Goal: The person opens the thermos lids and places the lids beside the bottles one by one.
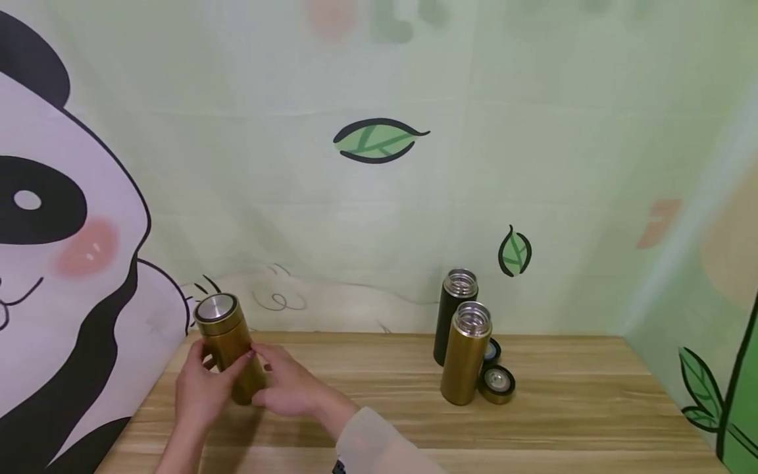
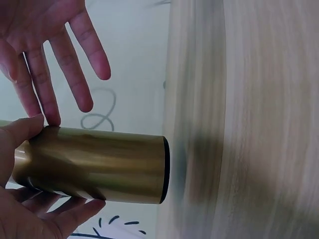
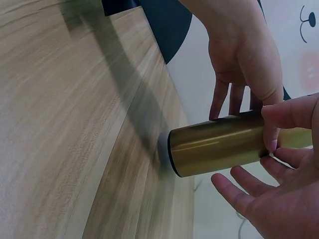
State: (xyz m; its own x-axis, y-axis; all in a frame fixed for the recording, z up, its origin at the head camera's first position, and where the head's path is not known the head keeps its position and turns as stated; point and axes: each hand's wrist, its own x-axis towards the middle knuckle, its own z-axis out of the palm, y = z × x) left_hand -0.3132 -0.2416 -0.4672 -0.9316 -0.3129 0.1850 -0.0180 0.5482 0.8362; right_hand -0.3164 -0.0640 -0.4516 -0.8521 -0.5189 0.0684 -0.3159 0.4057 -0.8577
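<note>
A gold thermos bottle [image 1: 227, 342] with a silver-topped lid is tilted at the left of the table. My left hand [image 1: 204, 388] grips it below the lid, thumb on one side and fingers on the other. Its black-rimmed base [image 2: 165, 169] hangs just above the wood in the left wrist view. On the bottle's right side is my right hand [image 1: 290, 382], a fingertip touching near the left thumb. The right hand's other fingers [image 2: 72, 69] are spread and mostly straight. In the right wrist view, the bottle's upper end is partly hidden behind the hands.
Right of centre, a lidless gold bottle [image 1: 466, 359] and a lidless black bottle [image 1: 450, 322] stand upright. A gold-rimmed lid [image 1: 497, 383] and a partly hidden dark lid [image 1: 492, 351] lie beside them. Behind the wooden table [image 1: 355, 434] is a printed backdrop [image 1: 266, 164].
</note>
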